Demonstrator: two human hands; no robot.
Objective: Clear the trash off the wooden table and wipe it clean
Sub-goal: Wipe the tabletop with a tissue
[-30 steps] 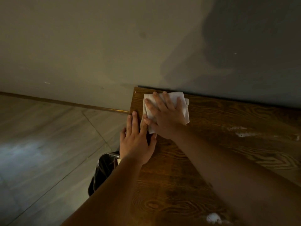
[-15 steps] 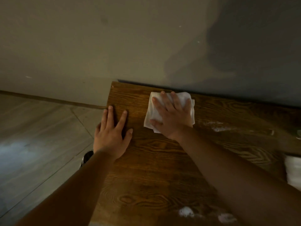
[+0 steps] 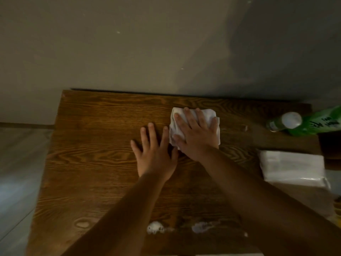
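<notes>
A dark wooden table (image 3: 88, 145) stands against a grey wall. My right hand (image 3: 196, 133) presses flat on a folded white tissue (image 3: 210, 115) near the table's far edge, fingers straight and spread. Just left of it, my left hand (image 3: 155, 150) lies flat on the bare wood with fingers spread, its thumb side close to the tissue. White foamy smears (image 3: 156, 227) and a second smear (image 3: 202, 226) sit on the wood near the front edge, between my forearms.
A green bottle with a white cap (image 3: 302, 122) lies at the table's far right. A white tissue pack (image 3: 293, 168) sits on the right side. Pale tiled floor (image 3: 18, 172) lies to the left of the table.
My right hand has slid the tissue rightward along the far edge, away from the left corner. My left hand followed it right. The view swung right, bringing the bottle and tissue pack in.
</notes>
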